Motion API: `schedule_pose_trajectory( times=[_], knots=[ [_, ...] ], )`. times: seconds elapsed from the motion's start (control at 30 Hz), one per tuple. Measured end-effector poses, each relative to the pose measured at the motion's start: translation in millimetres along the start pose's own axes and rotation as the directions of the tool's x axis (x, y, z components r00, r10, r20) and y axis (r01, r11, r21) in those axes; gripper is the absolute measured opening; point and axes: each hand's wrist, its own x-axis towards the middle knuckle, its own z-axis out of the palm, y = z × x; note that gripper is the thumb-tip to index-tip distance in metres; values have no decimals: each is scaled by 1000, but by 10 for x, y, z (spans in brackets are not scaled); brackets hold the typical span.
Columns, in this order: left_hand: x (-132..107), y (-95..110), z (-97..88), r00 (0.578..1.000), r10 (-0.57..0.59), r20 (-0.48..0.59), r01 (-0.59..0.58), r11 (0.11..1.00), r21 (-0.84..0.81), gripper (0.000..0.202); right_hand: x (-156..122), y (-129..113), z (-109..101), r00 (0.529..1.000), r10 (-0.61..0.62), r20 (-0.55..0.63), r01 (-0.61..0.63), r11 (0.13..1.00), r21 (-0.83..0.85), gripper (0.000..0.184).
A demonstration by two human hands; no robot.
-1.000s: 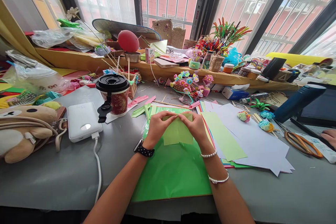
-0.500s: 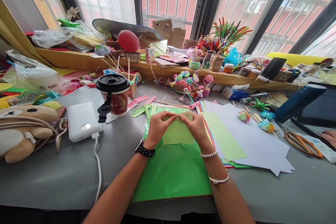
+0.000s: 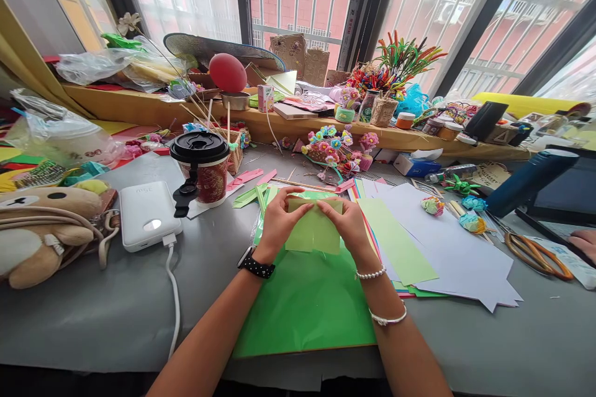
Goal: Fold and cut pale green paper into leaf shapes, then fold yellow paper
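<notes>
A light green sheet of paper (image 3: 313, 232) is held up between both hands, above a bright green sheet (image 3: 305, 316) on the table. My left hand (image 3: 282, 221) pinches its upper left part, thumb on the near face and fingers behind. At the upper right, my right hand (image 3: 347, 223) grips it the same way, its thumb close to the left thumb. The far fingers are partly hidden by the paper. Narrow light green paper strips (image 3: 254, 195) lie just beyond the left hand.
White sheets (image 3: 470, 260) and a long light green strip (image 3: 395, 242) lie to the right, near scissors (image 3: 535, 254). A lidded cup (image 3: 205, 167) and a white power bank (image 3: 148, 216) stand left. Another person's hand (image 3: 584, 243) is at the right edge. Paper flowers (image 3: 333, 149) sit behind.
My left thumb and fingers have shifted left and spread slightly along the paper's top edge, away from the right hand. The paper has tilted a little. My right hand is nearly still.
</notes>
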Motion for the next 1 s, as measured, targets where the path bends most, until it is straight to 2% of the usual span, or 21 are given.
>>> schedule_pose_trajectory(
  times=[0.37, 0.6, 1.0],
  knots=[
    [-11, 2, 8, 1000, 14, -5, -14, 1000, 18, 44, -5, 21, 12, 1000, 2, 6, -2, 1000, 18, 29],
    [-25, 28, 30, 999, 1, -47, -3, 1000, -29, 46, -7, 43, 33, 999, 35, 8, -35, 994, 108, 32],
    [-38, 36, 37, 998, 26, -49, -27, 999, -22, 44, -14, 43, 46, 991, 122, 48, -130, 958, 255, 34]
  ],
)
